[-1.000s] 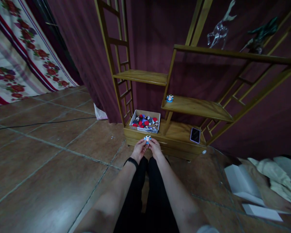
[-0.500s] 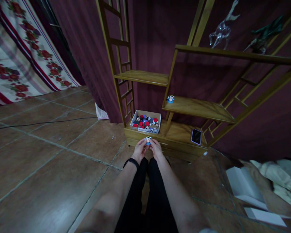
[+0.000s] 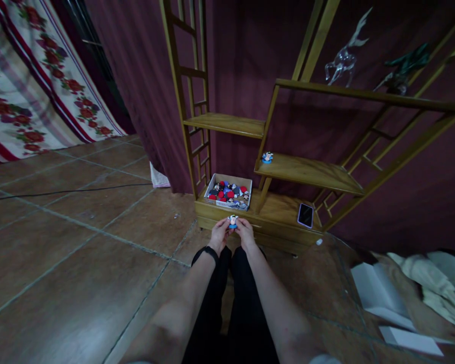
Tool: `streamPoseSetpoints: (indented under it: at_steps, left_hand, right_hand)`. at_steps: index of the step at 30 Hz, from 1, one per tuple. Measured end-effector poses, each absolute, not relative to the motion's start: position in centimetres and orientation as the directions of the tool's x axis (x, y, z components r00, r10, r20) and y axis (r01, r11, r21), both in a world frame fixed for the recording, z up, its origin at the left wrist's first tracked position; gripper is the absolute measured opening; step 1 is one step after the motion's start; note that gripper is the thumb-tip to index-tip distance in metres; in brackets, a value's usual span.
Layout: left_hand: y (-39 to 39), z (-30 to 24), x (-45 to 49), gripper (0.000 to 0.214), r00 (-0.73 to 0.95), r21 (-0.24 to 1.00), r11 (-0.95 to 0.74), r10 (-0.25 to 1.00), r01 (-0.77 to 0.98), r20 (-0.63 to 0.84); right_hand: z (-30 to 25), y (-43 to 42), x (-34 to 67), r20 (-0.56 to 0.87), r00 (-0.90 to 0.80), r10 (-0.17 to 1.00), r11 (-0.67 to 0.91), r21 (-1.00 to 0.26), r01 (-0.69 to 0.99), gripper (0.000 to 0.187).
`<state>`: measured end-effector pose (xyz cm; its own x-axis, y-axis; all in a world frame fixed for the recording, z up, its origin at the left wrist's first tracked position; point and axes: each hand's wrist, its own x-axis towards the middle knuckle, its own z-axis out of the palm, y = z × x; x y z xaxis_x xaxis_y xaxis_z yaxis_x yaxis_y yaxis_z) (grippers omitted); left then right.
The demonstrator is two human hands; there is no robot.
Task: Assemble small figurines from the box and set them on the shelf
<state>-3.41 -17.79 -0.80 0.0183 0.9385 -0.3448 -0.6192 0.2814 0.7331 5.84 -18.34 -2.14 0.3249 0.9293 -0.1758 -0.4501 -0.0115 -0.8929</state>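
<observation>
Between my two hands is a small figurine (image 3: 232, 221) with a blue base and a white and dark top. My left hand (image 3: 220, 232) grips it from the left, fingers closed at its side. From the right, my right hand (image 3: 245, 232) pinches the same figurine. Just beyond my hands, an open cardboard box (image 3: 229, 205) full of small red, dark and purple figurines rests on the low wooden cabinet. A similar blue-based figurine (image 3: 267, 157) stands at the left end of the middle shelf.
The wooden shelf unit (image 3: 311, 172) rises ahead. A phone or tablet (image 3: 305, 215) lies on its lower board, to the right. A clear glass animal (image 3: 343, 63) stands on the upper shelf. White boxes (image 3: 379, 293) sit on the floor at right; a black cable (image 3: 68, 192) crosses the tiles at left.
The view has shifted slightly, with the shelves appearing a little lower. Both hands still hold the figurine in nearly the same place.
</observation>
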Motion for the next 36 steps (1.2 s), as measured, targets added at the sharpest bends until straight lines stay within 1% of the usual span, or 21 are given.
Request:
streamPoseSetpoints:
  at_steps: [8,13,19,27,36]
  left_hand:
    - [-17.6,-1.3,-3.6,0.017,0.063,0.730,0.293,0.944,-0.617,-0.325]
    - [-17.5,-1.5,-3.7,0.021,0.049,0.695,0.306,0.930,-0.651,-0.363]
    - [-17.8,-1.2,-4.3,0.015,0.070,0.691,0.314,0.931,-0.651,-0.357]
    - [-17.7,-1.1,-4.3,0.014,0.159,0.654,0.361,0.924,-0.665,-0.349]
    - [-17.3,-1.7,-3.9,0.014,0.191,0.637,0.381,0.918,-0.670,-0.348]
  right_hand:
    - [-2.6,-18.2,5.9,-0.170,0.310,0.935,-0.004,-0.883,-0.470,0.025]
    - [-2.7,-18.1,5.6,-0.176,0.306,0.936,-0.006,-0.875,-0.485,0.024]
    - [-2.6,-18.3,5.3,-0.181,0.289,0.940,-0.011,-0.863,-0.505,0.023]
    - [-2.1,-18.7,5.8,-0.171,0.259,0.951,-0.004,-0.841,-0.541,0.023]
    - [-1.7,-18.7,6.0,-0.200,0.267,0.943,-0.027,-0.843,-0.538,0.022]
